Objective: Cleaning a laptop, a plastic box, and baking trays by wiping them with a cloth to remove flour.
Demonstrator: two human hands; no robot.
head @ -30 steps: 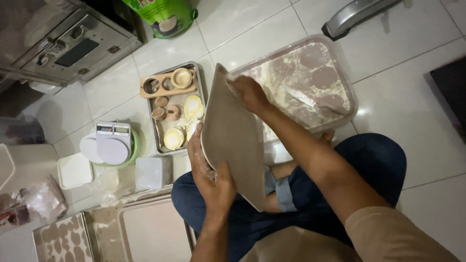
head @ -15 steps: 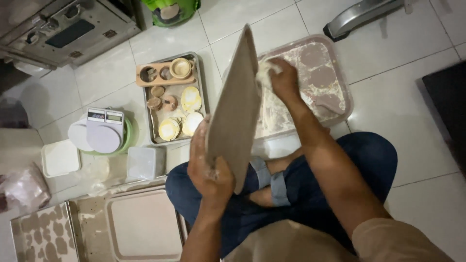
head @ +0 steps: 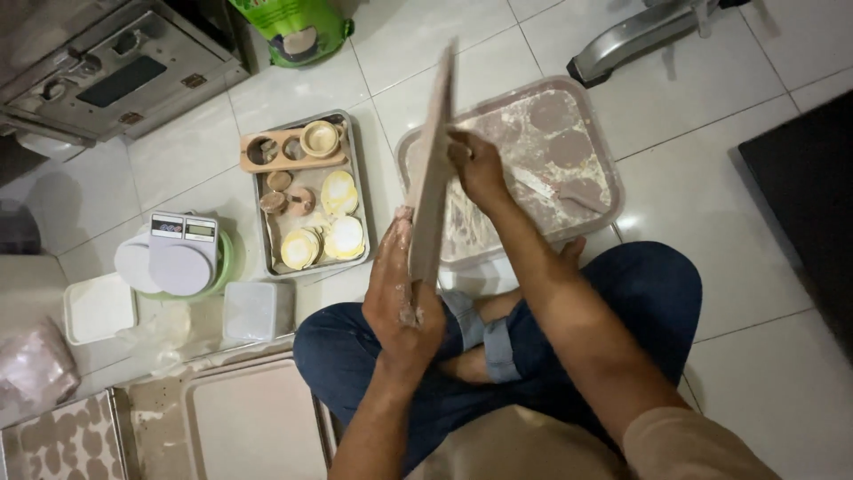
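Board: you hold one flat board (head: 433, 169) on edge, so you see only its thin side; its long axis runs from your lap up and away, top end near the upper frame edge, leaning slightly right.
Board place: it stands over the left rim of the floury tray (head: 604, 151), above your crossed legs.
Left hand: your left hand (head: 402, 298) is closed around the board's near, lower end, thumb and fingers wrapped on either side, dusted with flour.
Right hand: your right hand (head: 477, 164) presses on the board's right face about midway up, fingers bent against it; whether they curl round the far edge you cannot tell.
Hidden: the board's broad faces are turned away from you, and it covers part of the floury tray's left side.
Floury tray: one square tray on the tiled floor, with two round dark patches and a pale smear of flour.
Metal tray: one, left of the board (head: 357, 178), holding three pale yellow discs (head: 339, 191), a wooden mould (head: 284, 151) and a few small round pieces hard to make out.
Scale: one (head: 182, 253), further left.
Tubs: two white ones (head: 99, 307), below the scale.
Cut off: two baking trays (head: 249, 427) at the bottom left run out of frame.
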